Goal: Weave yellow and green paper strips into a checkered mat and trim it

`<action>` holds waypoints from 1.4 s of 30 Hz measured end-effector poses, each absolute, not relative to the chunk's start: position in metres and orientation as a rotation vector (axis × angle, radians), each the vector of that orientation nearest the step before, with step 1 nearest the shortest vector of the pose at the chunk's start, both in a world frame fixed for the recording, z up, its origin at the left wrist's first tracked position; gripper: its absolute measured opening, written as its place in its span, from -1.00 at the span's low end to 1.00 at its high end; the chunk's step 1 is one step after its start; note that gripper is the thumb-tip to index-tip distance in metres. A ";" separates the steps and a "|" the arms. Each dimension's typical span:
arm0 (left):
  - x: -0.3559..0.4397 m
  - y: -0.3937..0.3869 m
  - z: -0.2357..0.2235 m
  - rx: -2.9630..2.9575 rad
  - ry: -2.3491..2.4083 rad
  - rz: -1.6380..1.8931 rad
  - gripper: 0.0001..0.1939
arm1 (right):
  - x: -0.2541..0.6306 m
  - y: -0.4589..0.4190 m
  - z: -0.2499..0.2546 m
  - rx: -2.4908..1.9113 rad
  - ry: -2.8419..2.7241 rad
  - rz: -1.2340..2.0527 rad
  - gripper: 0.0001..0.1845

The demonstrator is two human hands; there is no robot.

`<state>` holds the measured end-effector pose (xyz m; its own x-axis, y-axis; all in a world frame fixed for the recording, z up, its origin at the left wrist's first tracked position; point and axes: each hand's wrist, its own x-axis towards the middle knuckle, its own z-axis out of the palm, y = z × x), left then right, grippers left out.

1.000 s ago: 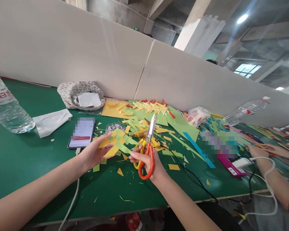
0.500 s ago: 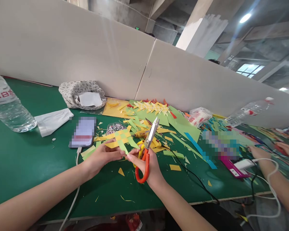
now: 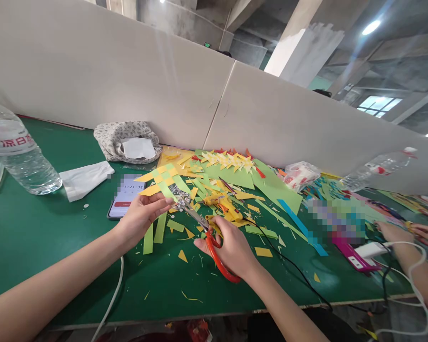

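My left hand [image 3: 139, 214] pinches a woven piece of yellow and green paper strips [image 3: 163, 175] near its lower edge, above the table. In my right hand [image 3: 231, 244] is a pair of scissors [image 3: 217, 259] with red-orange handles. Their metal blades point up and left toward the woven paper, close to its loose green strip ends; whether they touch it I cannot tell. Behind the blades lies a small clear tray of tiny round pieces [image 3: 180, 194], partly hidden. A yellow glue gun [image 3: 224, 206] rests among paper scraps just beyond my right hand.
Finished woven paper fish [image 3: 228, 160] lie on green sheets at the back. A phone [image 3: 119, 197], a water bottle [image 3: 24, 147] and a cloth pouch [image 3: 109, 140] stand left. A black cable [image 3: 288, 266] crosses the right side. Another person's hand [image 3: 395, 232] works at far right.
The woven paper has moved up and left in my left hand. My right hand has moved right and turned the scissors, so their blades now point up-left toward the paper.
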<state>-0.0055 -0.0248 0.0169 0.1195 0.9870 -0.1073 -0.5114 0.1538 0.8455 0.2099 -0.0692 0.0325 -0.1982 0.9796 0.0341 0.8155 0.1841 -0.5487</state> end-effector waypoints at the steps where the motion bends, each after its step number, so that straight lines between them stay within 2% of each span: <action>1: -0.007 -0.024 0.017 0.759 0.793 1.279 -0.81 | 0.211 -0.069 0.033 -1.730 -2.135 0.527 -0.63; 5: -0.006 -0.026 0.017 0.805 0.785 1.290 -0.81 | 0.209 -0.069 0.029 -1.778 -2.231 0.405 -0.62; 10: -0.001 -0.033 0.016 0.885 0.739 1.224 -0.58 | 0.203 -0.071 0.030 -1.745 -2.245 0.314 -0.62; 14: 0.002 -0.035 0.014 0.920 0.765 1.211 -0.51 | 0.202 -0.073 0.032 -1.724 -2.263 0.269 -0.61; 42: 0.005 -0.040 0.015 0.859 0.800 1.205 -0.52 | 0.200 -0.074 0.032 -1.666 -2.188 0.336 -0.60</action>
<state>0.0046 -0.0398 0.0151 0.1780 0.9818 -0.0662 -0.4422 0.1400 0.8859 0.1999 -0.0741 0.0323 -0.2334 0.9615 0.1452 0.8735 0.2730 -0.4032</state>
